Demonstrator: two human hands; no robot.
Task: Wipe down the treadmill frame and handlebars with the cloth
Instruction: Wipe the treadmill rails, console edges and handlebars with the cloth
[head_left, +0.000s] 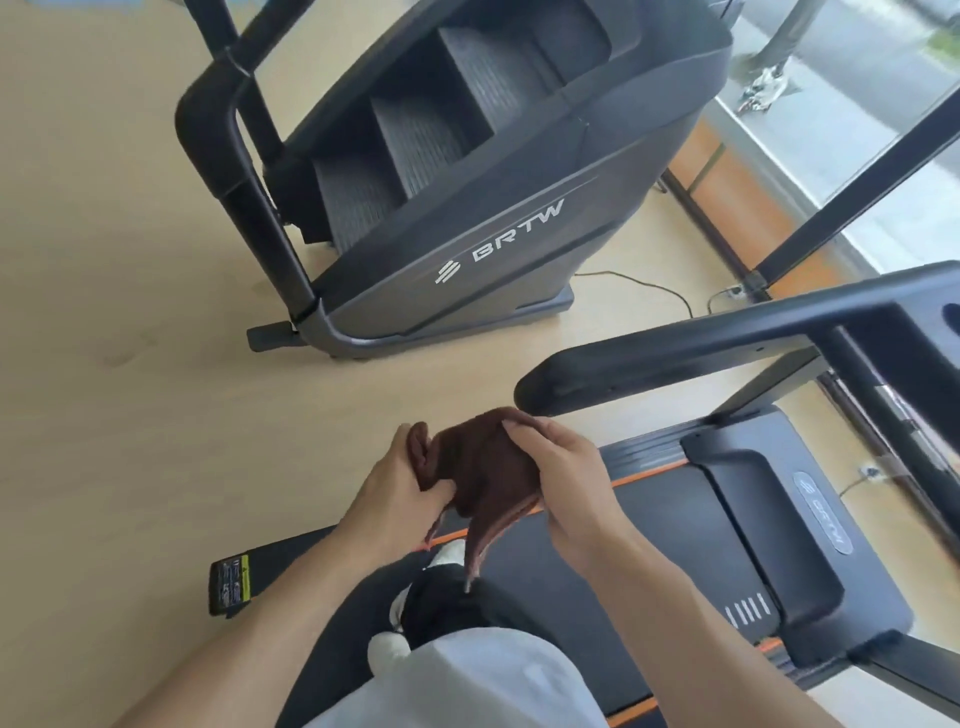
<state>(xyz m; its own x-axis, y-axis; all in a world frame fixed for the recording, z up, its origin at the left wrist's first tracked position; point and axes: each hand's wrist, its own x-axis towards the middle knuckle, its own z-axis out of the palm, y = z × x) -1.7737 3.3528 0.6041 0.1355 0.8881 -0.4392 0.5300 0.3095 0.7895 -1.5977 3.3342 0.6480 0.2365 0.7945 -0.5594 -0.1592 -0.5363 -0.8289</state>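
Cloth (483, 462) — brown, bunched — hangs between both hands above the treadmill (675, 519) deck. Left hand (400, 483) pinches its left fold in a narrow grip; right hand (561, 467) holds the top, likely refolding it before reaching the handlebar (675, 343) just beyond.

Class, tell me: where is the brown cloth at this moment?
In the head view, the brown cloth sits low centre, held between the left hand and right hand, above the treadmill belt and just below the handlebar end.
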